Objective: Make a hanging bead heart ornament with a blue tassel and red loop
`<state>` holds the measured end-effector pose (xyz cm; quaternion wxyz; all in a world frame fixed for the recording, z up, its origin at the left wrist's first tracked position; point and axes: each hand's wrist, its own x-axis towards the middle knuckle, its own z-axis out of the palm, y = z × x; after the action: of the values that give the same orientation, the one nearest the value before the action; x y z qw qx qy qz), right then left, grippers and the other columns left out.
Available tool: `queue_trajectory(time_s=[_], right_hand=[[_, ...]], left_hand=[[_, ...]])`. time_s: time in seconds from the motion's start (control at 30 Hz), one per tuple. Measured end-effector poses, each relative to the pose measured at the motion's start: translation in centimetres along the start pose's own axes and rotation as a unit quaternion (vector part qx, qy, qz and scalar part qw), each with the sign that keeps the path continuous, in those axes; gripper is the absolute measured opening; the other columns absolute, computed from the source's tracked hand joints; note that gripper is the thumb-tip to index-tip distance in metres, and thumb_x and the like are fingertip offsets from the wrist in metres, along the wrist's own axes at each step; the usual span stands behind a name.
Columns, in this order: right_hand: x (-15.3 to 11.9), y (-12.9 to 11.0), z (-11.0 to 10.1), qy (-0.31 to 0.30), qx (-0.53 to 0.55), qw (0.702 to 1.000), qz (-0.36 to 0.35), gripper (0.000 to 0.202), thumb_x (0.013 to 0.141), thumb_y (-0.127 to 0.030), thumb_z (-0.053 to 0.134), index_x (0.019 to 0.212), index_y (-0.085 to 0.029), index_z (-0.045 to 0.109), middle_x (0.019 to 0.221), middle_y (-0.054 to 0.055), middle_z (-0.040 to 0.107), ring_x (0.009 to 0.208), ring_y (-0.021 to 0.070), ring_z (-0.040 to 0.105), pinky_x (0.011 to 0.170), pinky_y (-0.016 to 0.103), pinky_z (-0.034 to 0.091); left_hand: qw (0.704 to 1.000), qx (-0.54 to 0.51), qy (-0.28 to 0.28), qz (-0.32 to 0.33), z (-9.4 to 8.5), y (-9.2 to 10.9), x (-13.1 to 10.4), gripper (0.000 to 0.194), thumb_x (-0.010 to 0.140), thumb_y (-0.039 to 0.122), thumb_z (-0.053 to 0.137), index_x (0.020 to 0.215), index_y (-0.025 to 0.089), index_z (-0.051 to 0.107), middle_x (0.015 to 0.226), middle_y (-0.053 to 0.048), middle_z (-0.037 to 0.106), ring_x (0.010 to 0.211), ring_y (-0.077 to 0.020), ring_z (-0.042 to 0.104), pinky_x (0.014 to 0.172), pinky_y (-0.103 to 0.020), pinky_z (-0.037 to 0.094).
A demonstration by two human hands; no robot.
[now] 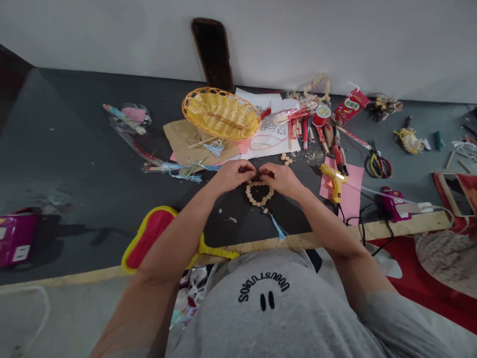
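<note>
A heart-shaped ring of small pale beads or blossoms (254, 203) lies on the dark tabletop, with a light blue tassel (278, 227) hanging from its point. Just above the ring's top, my left hand (235, 175) and my right hand (280, 178) almost meet at the fingertips. Both are closed in a pinch; what they pinch is too small to make out, perhaps a thin cord at the heart's top. A small cluster of the same pale pieces (286, 159) rests beyond my right hand.
Behind my hands stands a yellow wicker basket (221, 115) beside papers and wrapped sticks. A yellow glue gun (335, 182) lies on pink paper at right, near scissors (378, 164) and pliers (338, 151). A red-and-yellow padded piece (152, 233) is under my left forearm.
</note>
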<state>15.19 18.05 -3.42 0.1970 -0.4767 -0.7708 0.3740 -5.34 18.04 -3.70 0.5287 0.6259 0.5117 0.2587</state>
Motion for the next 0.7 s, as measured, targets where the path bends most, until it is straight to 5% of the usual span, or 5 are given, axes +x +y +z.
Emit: queue_trajectory(time_s=[0.13,0.33,0.7], right_hand=[[-0.4,0.2,0.0,0.023,0.070,0.997,0.009,0.018,0.082,-0.021,0.062,0.097,-0.019,0.071,0.090,0.002,0.074,0.079,0.0157,0.066,0.076,0.028,0.049],[-0.7,0.7,-0.5,0.048,0.103,0.993,0.025,0.020,0.085,-0.025,0.059,0.099,-0.017,0.070,0.091,0.004,0.074,0.080,0.0159,0.066,0.076,0.029,0.049],[-3.2,-0.2,-3.5,0.040,-0.040,0.998,-0.014,0.015,0.089,-0.025,0.059,0.094,-0.019,0.071,0.090,0.004,0.072,0.079,0.0161,0.062,0.074,0.027,0.044]], left_hand=[[0.990,-0.125,0.024,-0.062,0.8,0.3,-0.1,0.017,0.074,0.029,0.069,0.082,0.015,0.065,0.058,0.000,0.065,0.044,-0.0084,0.051,0.043,-0.020,0.038],[0.974,-0.209,0.019,-0.084,1.4,0.5,0.0,0.020,0.070,0.026,0.076,0.077,0.014,0.061,0.085,-0.008,0.074,0.059,-0.0108,0.064,0.048,-0.020,0.048],[0.969,-0.230,-0.004,-0.084,1.2,0.0,0.0,0.023,0.072,0.029,0.076,0.081,0.014,0.061,0.089,-0.008,0.076,0.062,-0.0104,0.065,0.053,-0.021,0.052]])
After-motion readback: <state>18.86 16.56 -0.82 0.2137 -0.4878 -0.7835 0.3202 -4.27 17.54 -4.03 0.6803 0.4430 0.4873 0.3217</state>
